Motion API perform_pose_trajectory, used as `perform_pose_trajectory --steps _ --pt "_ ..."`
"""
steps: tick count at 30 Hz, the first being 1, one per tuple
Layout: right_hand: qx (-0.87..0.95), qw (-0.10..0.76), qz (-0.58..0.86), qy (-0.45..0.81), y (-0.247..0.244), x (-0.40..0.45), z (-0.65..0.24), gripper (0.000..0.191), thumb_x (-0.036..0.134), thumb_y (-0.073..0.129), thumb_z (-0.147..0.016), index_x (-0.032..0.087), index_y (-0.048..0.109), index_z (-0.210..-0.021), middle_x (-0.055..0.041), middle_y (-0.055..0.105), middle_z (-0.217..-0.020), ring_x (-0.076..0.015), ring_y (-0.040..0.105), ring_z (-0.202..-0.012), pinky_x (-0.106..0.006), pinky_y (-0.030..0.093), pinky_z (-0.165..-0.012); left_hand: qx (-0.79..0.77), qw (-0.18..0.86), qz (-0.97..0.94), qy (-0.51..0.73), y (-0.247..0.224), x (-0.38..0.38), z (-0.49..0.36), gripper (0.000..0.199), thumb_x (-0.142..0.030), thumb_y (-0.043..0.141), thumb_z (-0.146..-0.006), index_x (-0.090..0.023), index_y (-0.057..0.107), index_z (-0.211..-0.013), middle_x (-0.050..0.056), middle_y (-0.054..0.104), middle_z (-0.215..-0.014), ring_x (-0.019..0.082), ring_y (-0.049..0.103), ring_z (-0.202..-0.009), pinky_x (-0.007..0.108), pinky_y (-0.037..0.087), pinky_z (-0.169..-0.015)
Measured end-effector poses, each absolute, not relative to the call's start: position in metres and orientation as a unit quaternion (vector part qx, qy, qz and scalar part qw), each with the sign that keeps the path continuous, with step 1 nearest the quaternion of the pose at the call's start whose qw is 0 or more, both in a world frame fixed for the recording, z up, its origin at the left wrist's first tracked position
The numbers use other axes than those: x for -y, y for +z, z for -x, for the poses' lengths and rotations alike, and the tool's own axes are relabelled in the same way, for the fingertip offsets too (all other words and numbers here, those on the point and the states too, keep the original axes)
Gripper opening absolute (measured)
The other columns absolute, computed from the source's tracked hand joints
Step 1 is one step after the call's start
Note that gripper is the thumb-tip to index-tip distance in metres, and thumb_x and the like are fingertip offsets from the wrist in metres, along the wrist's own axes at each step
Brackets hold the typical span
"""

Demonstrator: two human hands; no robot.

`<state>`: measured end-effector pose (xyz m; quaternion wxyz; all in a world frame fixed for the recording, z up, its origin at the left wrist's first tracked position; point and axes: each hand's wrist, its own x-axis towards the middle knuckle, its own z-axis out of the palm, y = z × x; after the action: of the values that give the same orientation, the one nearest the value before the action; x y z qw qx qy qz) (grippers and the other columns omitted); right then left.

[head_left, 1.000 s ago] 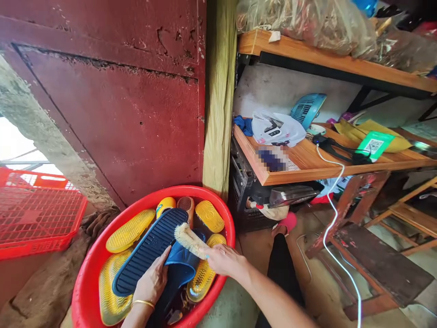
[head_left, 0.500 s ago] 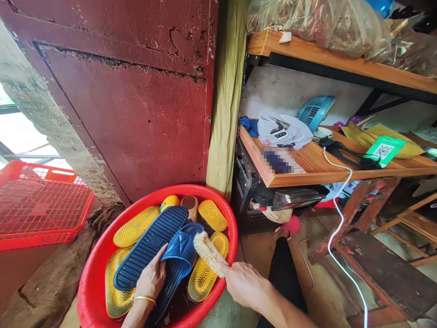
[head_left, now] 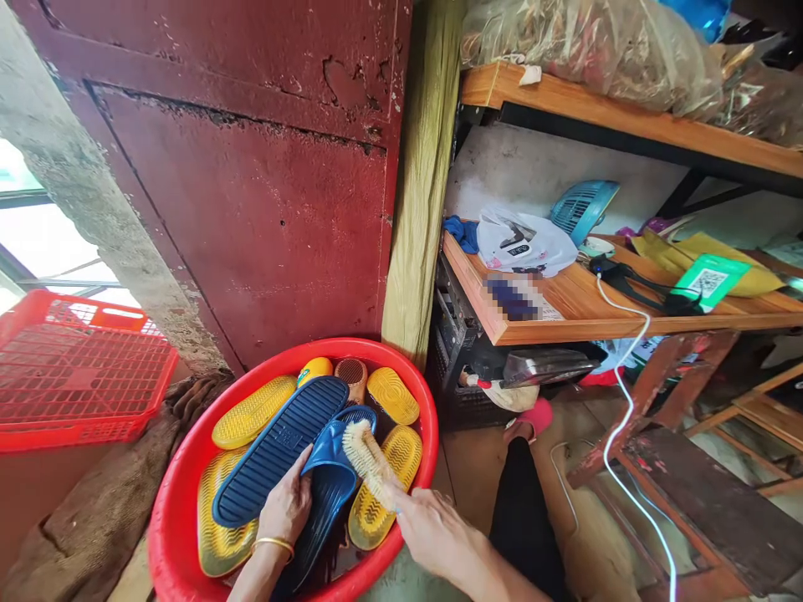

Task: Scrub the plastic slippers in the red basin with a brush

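Observation:
My left hand (head_left: 287,502), with a gold bangle at the wrist, grips a blue slipper (head_left: 329,481) by its strap edge over a red basin (head_left: 164,522). In my right hand (head_left: 439,531) is a scrubbing brush (head_left: 370,464); its pale bristles lie against the slipper's strap. Another blue slipper (head_left: 282,447) rests sole up beside my left hand. Around it in the basin are several yellow soles, among them a zigzag-patterned sole (head_left: 386,485) close to the brush and a rounder one (head_left: 392,395) behind. Dark water shows at the bottom of the basin.
A red plastic crate (head_left: 81,376) stands at the left. Behind the basin is a dark red door (head_left: 251,234). To the right, a wooden shelf (head_left: 595,322) carries a blue fan (head_left: 583,209) and a plastic bag (head_left: 524,242). A white cable (head_left: 618,418) hangs down before a wooden stool (head_left: 703,485).
The brush in my right hand has shifted left, from the strap's right edge further onto the strap. My left hand keeps its grip on the slipper. The whole view has shifted slightly.

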<state>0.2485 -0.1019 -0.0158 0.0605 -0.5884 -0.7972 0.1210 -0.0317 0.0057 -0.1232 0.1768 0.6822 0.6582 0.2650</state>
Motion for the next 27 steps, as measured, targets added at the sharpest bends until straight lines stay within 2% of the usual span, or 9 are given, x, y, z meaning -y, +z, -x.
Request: perform_pose_trajectory --steps 4,11,15,18,22,24,27 --pt "0.822 0.056 0.559 0.092 -0.007 0.079 -0.220 0.047 0.021 0.043 -0.096 0.034 0.059 -0.139 -0.0063 0.074 -0.092 -0.0244 0.071 -0.080 -0.031 0.054 -0.074 -0.631 0.169 -0.706 0.274 -0.128 -0.008 0.030 0.046 -0.026 0.040 -0.091 -0.021 0.068 -0.128 0.008 0.075 -0.126 0.025 0.069 -0.120 0.039 0.054 -0.106" --pt "0.836 0.059 0.541 0.064 0.007 0.064 -0.206 0.045 0.018 0.048 -0.093 0.035 0.063 -0.132 -0.0051 0.073 -0.083 -0.0244 0.070 -0.073 -0.032 0.055 -0.067 -0.630 0.160 -0.705 0.284 -0.130 -0.012 0.031 0.039 -0.024 0.044 -0.087 -0.025 0.072 -0.115 0.005 0.080 -0.114 0.027 0.073 -0.112 0.038 0.058 -0.097" --pt "0.834 0.025 0.546 0.073 -0.002 0.078 -0.233 0.045 0.019 0.048 -0.094 0.035 0.064 -0.132 -0.0056 0.074 -0.092 -0.0242 0.071 -0.080 -0.032 0.055 -0.073 -0.645 0.161 -0.687 0.293 -0.123 -0.010 0.034 0.045 -0.022 0.041 -0.088 -0.023 0.071 -0.121 0.006 0.082 -0.106 0.026 0.077 -0.101 0.035 0.062 -0.087" --pt "0.834 0.007 0.543 0.099 0.000 0.090 -0.260 0.047 0.023 0.049 -0.093 0.039 0.060 -0.136 -0.0041 0.074 -0.092 -0.0234 0.071 -0.079 -0.031 0.053 -0.072 -0.676 0.146 -0.659 0.295 -0.116 -0.007 0.038 0.048 -0.023 0.040 -0.090 -0.020 0.067 -0.130 0.008 0.082 -0.102 0.026 0.078 -0.093 0.033 0.061 -0.079" --pt "0.804 -0.007 0.588 0.094 0.010 0.096 -0.285 0.048 0.020 0.043 -0.094 0.039 0.061 -0.135 -0.0060 0.073 -0.094 -0.0252 0.071 -0.084 -0.033 0.051 -0.075 -0.729 0.107 -0.618 0.275 -0.106 -0.004 0.044 0.049 -0.028 0.042 -0.094 -0.022 0.061 -0.139 0.008 0.081 -0.091 0.028 0.078 -0.079 0.035 0.059 -0.070" --pt "0.786 -0.005 0.610 0.099 0.011 0.095 -0.291 0.049 0.019 0.043 -0.093 0.035 0.062 -0.135 -0.0081 0.073 -0.096 -0.0264 0.070 -0.088 -0.034 0.050 -0.078 -0.757 0.086 -0.588 0.271 -0.102 -0.002 0.046 0.052 -0.033 0.036 -0.097 -0.021 0.056 -0.143 0.011 0.081 -0.100 0.030 0.078 -0.085 0.040 0.060 -0.074" --pt "0.779 0.039 0.610 0.139 0.003 0.092 -0.291 0.054 0.022 0.045 -0.094 0.034 0.051 -0.147 -0.0079 0.074 -0.100 -0.0255 0.070 -0.093 -0.032 0.049 -0.082 -0.745 0.088 -0.593 0.292 -0.102 -0.003 0.048 0.063 -0.045 0.039 -0.096 -0.012 0.047 -0.149 0.020 0.071 -0.130 0.036 0.071 -0.113 0.048 0.057 -0.093"
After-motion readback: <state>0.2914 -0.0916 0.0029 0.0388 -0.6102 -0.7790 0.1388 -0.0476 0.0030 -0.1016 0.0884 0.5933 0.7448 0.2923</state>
